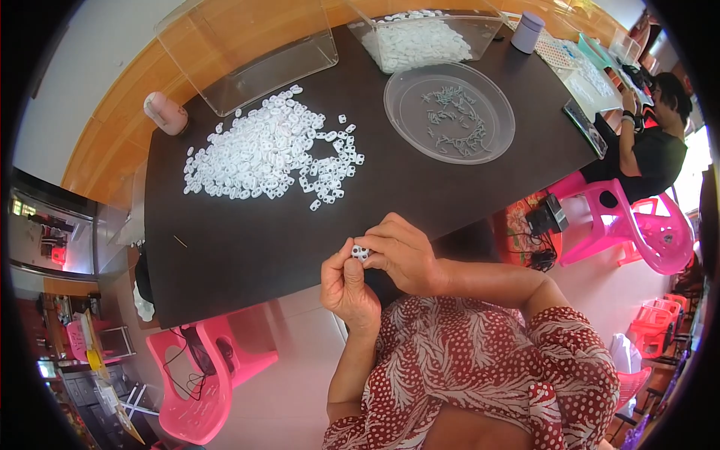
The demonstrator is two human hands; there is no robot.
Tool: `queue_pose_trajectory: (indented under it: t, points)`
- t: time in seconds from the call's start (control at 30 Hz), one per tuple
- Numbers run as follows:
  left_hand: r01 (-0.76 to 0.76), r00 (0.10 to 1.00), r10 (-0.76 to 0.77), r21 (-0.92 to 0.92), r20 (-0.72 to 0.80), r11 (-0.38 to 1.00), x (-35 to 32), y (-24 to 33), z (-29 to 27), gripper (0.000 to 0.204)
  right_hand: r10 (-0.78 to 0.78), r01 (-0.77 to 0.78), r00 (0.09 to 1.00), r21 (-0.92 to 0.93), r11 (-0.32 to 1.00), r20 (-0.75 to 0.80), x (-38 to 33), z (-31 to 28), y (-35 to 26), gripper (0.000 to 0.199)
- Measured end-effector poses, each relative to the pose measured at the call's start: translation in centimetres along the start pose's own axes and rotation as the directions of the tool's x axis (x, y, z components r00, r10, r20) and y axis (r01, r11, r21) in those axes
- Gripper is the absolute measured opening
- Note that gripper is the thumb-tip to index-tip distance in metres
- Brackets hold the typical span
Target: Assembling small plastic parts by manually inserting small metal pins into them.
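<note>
Spanning mid-frame, one dark table (pixel 225 259) shows work seemingly far from finished. Two clear bins (pixel 281 87) line the top; whether the right one's white pieces (pixel 420 41) are done, I cannot tell. One white heap (pixel 255 146), past counting, seems left, upper left; one round tray (pixel 491 105), upper right. At centre, left hand (pixel 352 296) and right hand (pixel 409 255) pinch one dark-spotted piece (pixel 361 253). Uncountable grey pins (pixel 474 140) lie trayed.

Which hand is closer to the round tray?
Right. The right hand is on the body side of the tray, slightly left of its middle; the left hand is farther left and nearer the body.
</note>
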State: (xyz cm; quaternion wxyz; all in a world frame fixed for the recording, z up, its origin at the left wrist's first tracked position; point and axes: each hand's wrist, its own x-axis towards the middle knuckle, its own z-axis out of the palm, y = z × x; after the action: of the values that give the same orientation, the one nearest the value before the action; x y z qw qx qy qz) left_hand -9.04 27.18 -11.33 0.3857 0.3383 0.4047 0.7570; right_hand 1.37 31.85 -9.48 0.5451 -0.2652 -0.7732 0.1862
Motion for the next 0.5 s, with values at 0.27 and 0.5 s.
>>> queue_pose_trajectory:
  t: [0.27, 0.5]
  points:
    - [-0.056, 0.997, 0.058, 0.064, -0.041, 0.996, -0.4, 0.0, 0.4, 0.021, 0.011, -0.010, 1.000, 0.035, 0.999, -0.011, -0.1, 0.1, -0.2, 0.031]
    - [-0.031, 0.999, 0.032, 0.032, -0.020, 0.999, -0.5, 1.2, 0.8, 0.022, 0.098, -0.099, 0.995, 0.075, 0.992, 0.018, 0.3, -0.4, -0.9, 0.031]
